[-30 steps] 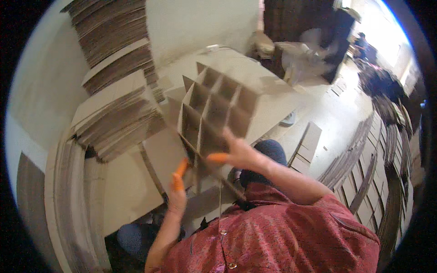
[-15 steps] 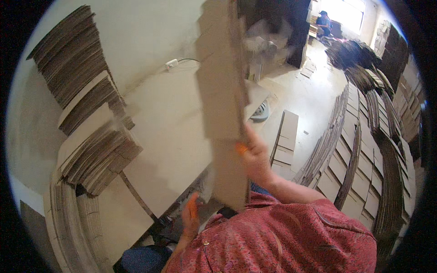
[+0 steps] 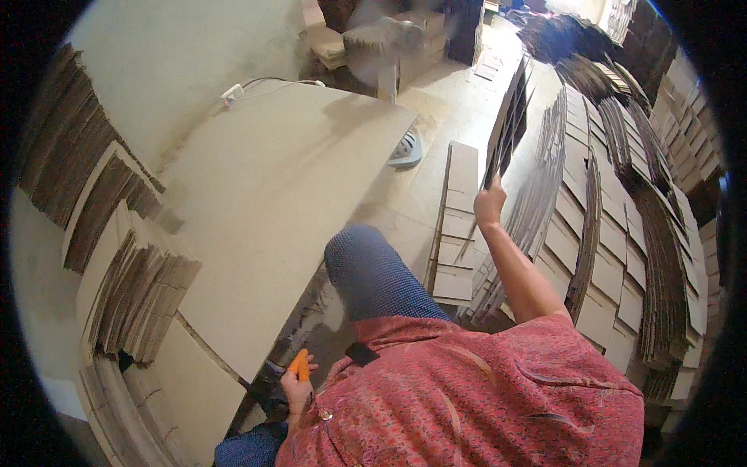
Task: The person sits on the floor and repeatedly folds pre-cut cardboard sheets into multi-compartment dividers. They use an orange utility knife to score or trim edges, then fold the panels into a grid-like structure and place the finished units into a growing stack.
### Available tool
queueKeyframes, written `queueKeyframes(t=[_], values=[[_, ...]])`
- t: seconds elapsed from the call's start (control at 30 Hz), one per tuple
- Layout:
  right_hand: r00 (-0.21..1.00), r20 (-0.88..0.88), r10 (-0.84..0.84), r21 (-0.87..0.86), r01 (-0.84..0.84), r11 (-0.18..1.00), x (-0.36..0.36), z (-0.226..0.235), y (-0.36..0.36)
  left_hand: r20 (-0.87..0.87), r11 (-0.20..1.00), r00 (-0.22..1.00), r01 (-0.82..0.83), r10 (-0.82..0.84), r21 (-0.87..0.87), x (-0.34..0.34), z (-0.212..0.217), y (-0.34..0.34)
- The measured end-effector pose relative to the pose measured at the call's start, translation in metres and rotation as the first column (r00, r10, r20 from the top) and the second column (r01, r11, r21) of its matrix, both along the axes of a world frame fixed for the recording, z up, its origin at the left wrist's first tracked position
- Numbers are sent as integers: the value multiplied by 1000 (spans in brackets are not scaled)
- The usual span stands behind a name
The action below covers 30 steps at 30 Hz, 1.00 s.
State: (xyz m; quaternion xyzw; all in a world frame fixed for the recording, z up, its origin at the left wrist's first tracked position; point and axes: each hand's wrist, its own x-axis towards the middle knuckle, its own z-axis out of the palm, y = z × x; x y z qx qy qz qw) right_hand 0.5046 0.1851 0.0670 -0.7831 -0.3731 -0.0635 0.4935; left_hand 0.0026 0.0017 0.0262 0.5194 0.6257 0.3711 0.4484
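Right grip (image 3: 489,204) holds one divider (image 3: 510,117).

The shirt (image 3: 467,397) is red with a fine pale paisley print, and the trousers (image 3: 373,272) are dark blue with tiny light dots. Orange covers the fingertips (image 3: 299,364) of the left hand (image 3: 297,387), while the big sheet on the worktop (image 3: 272,210) is plain tan. The cardboard piece (image 3: 506,128) in the right hand (image 3: 489,204) is dull brown, like the stacks (image 3: 622,202) beside it; the floor (image 3: 459,101) is dusty beige.
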Motion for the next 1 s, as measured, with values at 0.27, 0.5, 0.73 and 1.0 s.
queueKeyframes(t=[0.27, 0.5, 0.73, 1.0], values=[[999, 17, -32, -627, 36, 779, 20, -132, -9, -51, 986, 997, -71, 63, -154, -19, -12, -7], [997, 36, -72, -715, 76, 695, 28, -181, 32, 61, 960, 992, -89, 109, -264, -36, -43, -24], [991, 9, 130, -898, -49, 438, 52, -242, 66, -116, 970, 993, -39, 12, -239, -20, -20, -25], [871, -333, 361, -615, -491, 618, 20, -242, 55, -505, 921, 826, -43, 251, 388, -77, 91, 66]])
